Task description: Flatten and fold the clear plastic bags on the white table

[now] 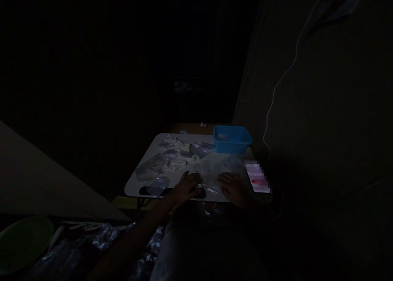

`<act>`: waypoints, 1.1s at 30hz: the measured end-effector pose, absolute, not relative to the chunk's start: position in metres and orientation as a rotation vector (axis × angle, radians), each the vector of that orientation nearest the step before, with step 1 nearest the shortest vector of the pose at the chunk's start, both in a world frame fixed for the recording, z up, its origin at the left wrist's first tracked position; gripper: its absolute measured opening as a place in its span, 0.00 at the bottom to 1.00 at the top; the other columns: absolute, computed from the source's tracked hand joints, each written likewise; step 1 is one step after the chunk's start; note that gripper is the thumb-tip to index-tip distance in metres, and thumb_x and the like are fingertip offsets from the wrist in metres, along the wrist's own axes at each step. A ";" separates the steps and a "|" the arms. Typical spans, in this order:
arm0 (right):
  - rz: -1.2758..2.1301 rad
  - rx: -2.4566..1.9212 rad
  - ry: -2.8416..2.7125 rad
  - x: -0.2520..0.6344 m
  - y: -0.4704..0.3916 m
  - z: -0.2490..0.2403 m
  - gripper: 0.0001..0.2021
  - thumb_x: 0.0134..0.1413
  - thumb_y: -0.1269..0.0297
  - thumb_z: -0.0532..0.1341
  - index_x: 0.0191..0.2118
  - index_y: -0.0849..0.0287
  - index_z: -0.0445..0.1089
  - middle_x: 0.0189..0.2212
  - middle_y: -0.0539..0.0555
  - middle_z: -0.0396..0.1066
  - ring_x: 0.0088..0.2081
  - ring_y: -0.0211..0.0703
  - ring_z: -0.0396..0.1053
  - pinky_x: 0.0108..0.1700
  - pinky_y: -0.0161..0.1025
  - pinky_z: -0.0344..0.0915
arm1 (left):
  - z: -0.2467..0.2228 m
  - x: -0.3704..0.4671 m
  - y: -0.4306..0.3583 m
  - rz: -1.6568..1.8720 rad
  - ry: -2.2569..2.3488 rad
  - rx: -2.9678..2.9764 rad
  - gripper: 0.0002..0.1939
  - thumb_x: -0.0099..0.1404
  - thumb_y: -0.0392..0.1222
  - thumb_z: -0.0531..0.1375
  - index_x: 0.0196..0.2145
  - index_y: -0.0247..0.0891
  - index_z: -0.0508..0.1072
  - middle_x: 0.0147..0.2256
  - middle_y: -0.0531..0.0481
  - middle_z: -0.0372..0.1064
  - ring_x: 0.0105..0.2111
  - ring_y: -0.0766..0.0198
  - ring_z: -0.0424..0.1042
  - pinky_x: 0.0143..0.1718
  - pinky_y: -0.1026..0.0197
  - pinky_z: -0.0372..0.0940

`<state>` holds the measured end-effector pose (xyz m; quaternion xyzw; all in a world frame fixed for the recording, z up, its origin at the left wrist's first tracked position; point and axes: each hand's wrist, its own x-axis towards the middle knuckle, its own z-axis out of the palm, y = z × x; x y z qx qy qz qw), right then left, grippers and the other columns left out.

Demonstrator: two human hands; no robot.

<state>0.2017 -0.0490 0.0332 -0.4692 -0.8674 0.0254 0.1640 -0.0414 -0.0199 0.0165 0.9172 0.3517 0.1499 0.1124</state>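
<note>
While most of the room sat in deep shadow, both hands were over the near side of a small white surface [132, 186], with a crumpled piece of clear plastic [210, 184] lying between them. The left hand [186, 188] was by the plastic's left side, fingers stretched forward and slightly apart. The right hand [233, 189] was on the other side, its fingers pointing inward and a bit curled. It's so dim that I honestly couldn't tell whether either one was pinching the plastic or just resting against it.

More clear plastic bags [150, 168] were spread in a loose heap over the left and middle of the surface, with some whitish crumpled bits [181, 163] mixed in. One flat plastic piece [159, 186] lay near the front edge, partly over a dark slot. A blue tub [232, 139] stood at the far right corner, something clear inside it. Just right of the right hand was a lit phone [258, 177], its screen pixelated, and a white cable [273, 94] hung down the wall behind it. Down on the left were a green round thing [26, 242] and shiny crumpled plastic [106, 236].
</note>
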 end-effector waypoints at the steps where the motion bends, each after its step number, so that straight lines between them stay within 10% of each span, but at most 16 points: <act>1: 0.065 -1.322 -2.493 0.201 -0.048 0.031 0.15 0.51 0.69 0.51 0.45 0.55 0.65 0.49 0.53 0.63 0.52 0.45 0.55 0.51 0.47 0.48 | 0.017 -0.041 -0.018 0.453 1.024 2.685 0.18 0.60 0.47 0.52 0.46 0.40 0.63 0.49 0.45 0.59 0.52 0.56 0.54 0.53 0.47 0.41; 9: 0.045 -1.349 -2.486 0.197 -0.053 0.026 0.12 0.51 0.66 0.53 0.42 0.53 0.68 0.50 0.53 0.62 0.53 0.47 0.53 0.51 0.48 0.47 | 0.009 -0.044 -0.023 0.659 1.253 2.583 0.18 0.65 0.44 0.44 0.52 0.40 0.59 0.50 0.45 0.59 0.51 0.60 0.56 0.50 0.55 0.52; 33: 0.101 -1.212 -2.431 0.194 -0.039 0.014 0.16 0.50 0.68 0.53 0.46 0.58 0.64 0.50 0.55 0.62 0.54 0.43 0.54 0.52 0.46 0.50 | 0.010 -0.044 -0.033 0.298 1.152 2.791 0.29 0.63 0.52 0.46 0.59 0.45 0.40 0.60 0.46 0.37 0.58 0.54 0.39 0.53 0.44 0.40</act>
